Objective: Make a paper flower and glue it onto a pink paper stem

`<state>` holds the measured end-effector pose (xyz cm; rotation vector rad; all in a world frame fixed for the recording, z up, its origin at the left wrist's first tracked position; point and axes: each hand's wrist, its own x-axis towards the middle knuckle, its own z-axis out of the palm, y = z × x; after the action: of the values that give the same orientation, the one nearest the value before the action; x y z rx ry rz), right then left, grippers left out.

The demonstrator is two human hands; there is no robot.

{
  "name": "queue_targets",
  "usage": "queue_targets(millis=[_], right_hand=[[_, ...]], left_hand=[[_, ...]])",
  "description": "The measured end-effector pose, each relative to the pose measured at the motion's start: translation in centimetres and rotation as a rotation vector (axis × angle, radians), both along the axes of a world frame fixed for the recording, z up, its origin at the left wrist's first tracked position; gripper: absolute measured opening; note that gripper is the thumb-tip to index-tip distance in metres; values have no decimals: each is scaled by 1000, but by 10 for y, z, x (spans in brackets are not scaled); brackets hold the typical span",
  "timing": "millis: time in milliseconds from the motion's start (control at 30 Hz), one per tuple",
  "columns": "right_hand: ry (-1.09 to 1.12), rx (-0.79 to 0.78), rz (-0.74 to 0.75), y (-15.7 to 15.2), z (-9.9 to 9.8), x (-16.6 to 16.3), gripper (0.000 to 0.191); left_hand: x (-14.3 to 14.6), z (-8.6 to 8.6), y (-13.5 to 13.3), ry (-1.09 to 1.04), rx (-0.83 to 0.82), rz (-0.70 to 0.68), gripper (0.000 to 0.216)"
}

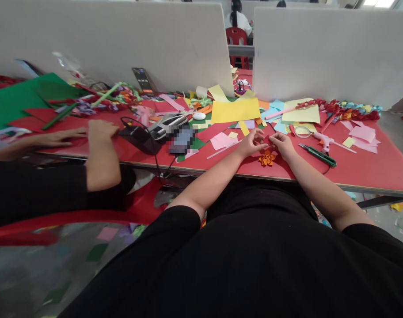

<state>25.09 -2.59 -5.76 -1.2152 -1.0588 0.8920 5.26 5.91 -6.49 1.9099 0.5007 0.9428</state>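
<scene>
My left hand [252, 144] is over the red table near its front edge, fingers curled toward the thumb. Close beside it, my right hand [283, 145] has thumb and forefinger pinched together. Something small and thin seems to be between the fingertips of both hands, too small to name. Just below them lies an orange folded-paper flower [267, 158]. To the right of my right hand are a green utility knife [317, 154], a pink glue gun [325, 142] and a roll of tape [302, 130].
Yellow paper [236, 110], pink paper scraps [363, 136] and braided paper garlands [340, 108] cover the table's back. To the left stand a black device [140, 138] with a cable and a phone [143, 81]. A co-worker's arms [104, 152] rest at far left. White partitions [330, 53] stand behind.
</scene>
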Motion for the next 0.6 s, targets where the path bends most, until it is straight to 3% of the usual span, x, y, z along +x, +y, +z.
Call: queue_targets(millis=[400, 600], right_hand=[[99, -21, 5, 2, -3, 1, 65], [78, 6, -9, 3, -6, 3, 62]], left_hand=[[0, 7, -4, 45, 160, 134, 28], [-2, 8, -3, 39, 216, 167, 18]])
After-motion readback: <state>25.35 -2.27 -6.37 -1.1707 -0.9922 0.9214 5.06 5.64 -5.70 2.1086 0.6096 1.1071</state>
